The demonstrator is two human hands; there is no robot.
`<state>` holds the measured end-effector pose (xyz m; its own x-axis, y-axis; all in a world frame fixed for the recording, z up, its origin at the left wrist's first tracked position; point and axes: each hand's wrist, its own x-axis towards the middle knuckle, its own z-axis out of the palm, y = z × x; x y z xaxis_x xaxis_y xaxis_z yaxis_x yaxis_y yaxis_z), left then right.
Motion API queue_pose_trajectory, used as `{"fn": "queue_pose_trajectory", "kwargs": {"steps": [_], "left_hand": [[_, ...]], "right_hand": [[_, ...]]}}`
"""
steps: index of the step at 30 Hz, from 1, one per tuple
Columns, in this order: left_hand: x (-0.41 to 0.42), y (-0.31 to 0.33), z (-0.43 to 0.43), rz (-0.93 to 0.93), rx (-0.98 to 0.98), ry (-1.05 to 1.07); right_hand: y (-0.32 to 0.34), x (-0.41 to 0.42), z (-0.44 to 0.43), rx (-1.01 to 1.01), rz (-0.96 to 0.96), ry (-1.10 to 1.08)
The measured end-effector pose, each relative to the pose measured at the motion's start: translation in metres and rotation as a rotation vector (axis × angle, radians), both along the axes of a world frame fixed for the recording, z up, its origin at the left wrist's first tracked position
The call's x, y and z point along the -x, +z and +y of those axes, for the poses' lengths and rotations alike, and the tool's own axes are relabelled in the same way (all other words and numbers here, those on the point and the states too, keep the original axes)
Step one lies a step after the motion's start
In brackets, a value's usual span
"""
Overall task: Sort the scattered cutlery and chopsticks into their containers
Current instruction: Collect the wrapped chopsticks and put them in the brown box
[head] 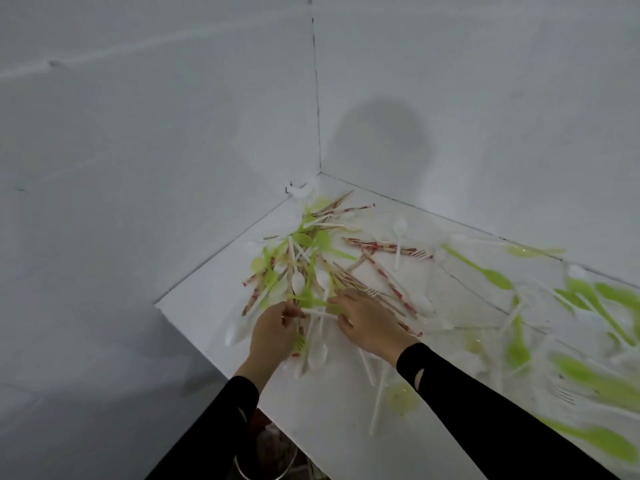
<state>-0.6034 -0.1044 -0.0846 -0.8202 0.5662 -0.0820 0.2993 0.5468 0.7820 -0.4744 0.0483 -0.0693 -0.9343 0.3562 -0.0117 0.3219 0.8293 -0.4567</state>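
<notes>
Left hand (pixel 273 332) clutching a green fork (pixel 300 342)

Right hand (pixel 367 322) rests fingers-down on the heap of chopsticks (pixel 381 246) and plastic cutlery (pixel 304 240) in the table (pixel 346 427) corner, can't tell if it's gripping anything. More cutlery lies scattered off right.

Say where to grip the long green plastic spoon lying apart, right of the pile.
Pinch its thin handle mid-length from above: the long green plastic spoon lies flat on the white table, with bare surface on both sides of the handle. The right hand is nearer.
</notes>
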Motion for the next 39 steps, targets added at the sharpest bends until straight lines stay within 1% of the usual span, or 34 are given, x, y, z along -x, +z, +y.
{"fn": "queue_pose_trajectory", "kwargs": {"steps": [3, 5, 8, 10, 12, 14, 15, 17, 19, 20, 23, 25, 29, 33, 35, 36, 37, 39], "left_hand": [[0.012, -0.008, -0.001, 0.073, -0.028, 0.078], [0.024, -0.011, -0.002, 0.134, -0.031, 0.103], [0.053, -0.012, -0.002, 0.199, 0.026, 0.119], [0.071, -0.009, 0.0, 0.198, 0.039, 0.112], [0.081, -0.002, 0.007, 0.147, 0.025, 0.091], [0.088, 0.003, 0.019, 0.135, 0.011, 0.057], [0.09, 0.005, 0.027, 0.143, 0.001, 0.04], [0.089, 0.009, 0.045, 0.159, -0.033, -0.006], [0.085, 0.012, 0.063, 0.168, -0.057, -0.063], [0.085, 0.013, 0.071, 0.171, -0.057, -0.099], [0.086, 0.02, 0.103, 0.207, -0.044, -0.219], [0.092, 0.029, 0.124, 0.211, -0.045, -0.244], [0.109, 0.046, 0.172, 0.225, -0.035, -0.247], [0.132, 0.044, 0.221, 0.247, 0.064, -0.286], [0.145, 0.037, 0.239, 0.277, 0.132, -0.302], [0.152, 0.03, 0.251, 0.29, 0.167, -0.319], [0.159, 0.026, 0.257, 0.293, 0.219, -0.346], [0.172, 0.016, 0.271, 0.288, 0.413, -0.442]], "right_hand": [[-0.008, 0.018, 0.003, -0.028, -0.054, 0.044], [-0.012, 0.023, 0.005, -0.032, -0.056, 0.047], [-0.013, 0.025, 0.01, -0.052, -0.025, 0.017], [-0.012, 0.021, 0.016, -0.099, 0.006, -0.007], [-0.011, 0.014, 0.024, -0.158, 0.023, -0.05], [-0.01, 0.006, 0.034, -0.183, 0.037, -0.111], [-0.009, 0.003, 0.039, -0.193, 0.031, -0.128], [-0.006, -0.005, 0.051, -0.206, -0.054, -0.133], [0.0, -0.01, 0.061, -0.193, -0.112, -0.122], [0.002, -0.01, 0.066, -0.183, -0.108, -0.122], [0.01, -0.006, 0.086, -0.172, -0.014, -0.194], [0.016, 0.0, 0.1, -0.143, 0.03, -0.238], [0.02, 0.02, 0.13, -0.028, -0.028, -0.292], [0.011, 0.04, 0.149, 0.022, -0.183, -0.238], [0.005, 0.048, 0.156, 0.014, -0.281, -0.195], [0.0, 0.049, 0.161, -0.001, -0.299, -0.192], [-0.002, 0.051, 0.163, -0.035, -0.292, -0.191], [-0.005, 0.052, 0.171, -0.113, -0.276, -0.195]]}}
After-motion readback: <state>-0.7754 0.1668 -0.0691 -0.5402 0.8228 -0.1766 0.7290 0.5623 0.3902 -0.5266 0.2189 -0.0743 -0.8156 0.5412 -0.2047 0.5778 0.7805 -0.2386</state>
